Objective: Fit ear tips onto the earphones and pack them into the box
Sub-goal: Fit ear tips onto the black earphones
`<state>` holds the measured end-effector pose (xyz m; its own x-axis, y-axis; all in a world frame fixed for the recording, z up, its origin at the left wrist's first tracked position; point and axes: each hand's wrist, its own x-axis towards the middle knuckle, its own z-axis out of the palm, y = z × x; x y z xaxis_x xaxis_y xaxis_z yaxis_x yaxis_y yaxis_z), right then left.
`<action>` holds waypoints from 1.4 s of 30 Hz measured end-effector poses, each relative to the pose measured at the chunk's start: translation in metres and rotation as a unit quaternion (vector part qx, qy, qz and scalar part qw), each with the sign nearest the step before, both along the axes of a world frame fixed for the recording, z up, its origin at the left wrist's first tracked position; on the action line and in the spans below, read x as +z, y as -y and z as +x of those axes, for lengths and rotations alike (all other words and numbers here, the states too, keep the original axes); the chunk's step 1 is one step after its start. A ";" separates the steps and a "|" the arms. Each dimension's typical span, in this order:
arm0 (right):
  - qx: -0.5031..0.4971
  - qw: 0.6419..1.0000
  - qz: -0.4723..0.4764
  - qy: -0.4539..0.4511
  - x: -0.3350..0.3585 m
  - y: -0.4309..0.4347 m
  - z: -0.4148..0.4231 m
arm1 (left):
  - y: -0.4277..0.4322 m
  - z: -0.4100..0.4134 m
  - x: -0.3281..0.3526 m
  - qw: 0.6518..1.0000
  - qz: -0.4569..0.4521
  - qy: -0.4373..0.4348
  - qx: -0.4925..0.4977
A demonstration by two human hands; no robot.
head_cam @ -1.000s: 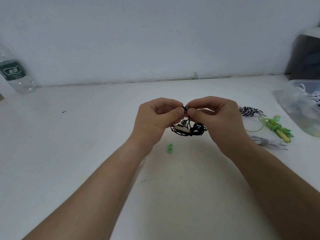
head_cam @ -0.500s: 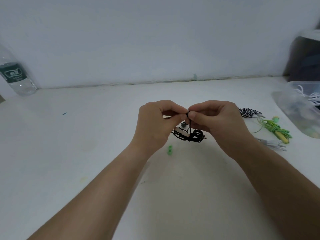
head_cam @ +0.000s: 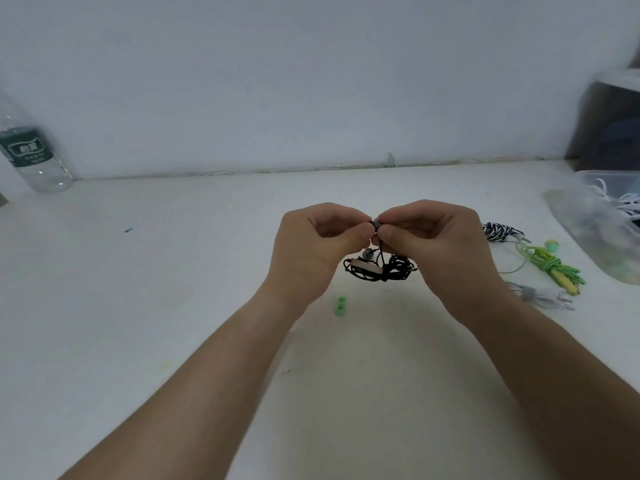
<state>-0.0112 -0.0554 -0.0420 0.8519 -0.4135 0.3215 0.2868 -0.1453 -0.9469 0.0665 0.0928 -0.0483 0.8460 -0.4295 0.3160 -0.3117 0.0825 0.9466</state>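
Looks matt, white and smooth across the table (head_cam: 173, 306), with a few faint scuffs; same matt painted finish on the wall (head_cam: 311, 81). Shows thin, faintly glossy rubbery cord in the black earphones (head_cam: 394, 268), with a small metallic-looking bud. Soft matt green rubber for the ear tips (head_cam: 340, 306). Clear glossy plastic in the bottle (head_cam: 34, 161), paper-like label; cloudy translucent plastic in the box (head_cam: 595, 230). Seems woven on the striped earphones (head_cam: 498, 232), smooth plastic on the green earphones (head_cam: 550, 268)
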 end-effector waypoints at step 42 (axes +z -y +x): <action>0.040 0.911 -0.373 -0.169 -0.028 0.013 0.019 | -0.001 0.018 -0.007 0.937 0.302 0.147 0.100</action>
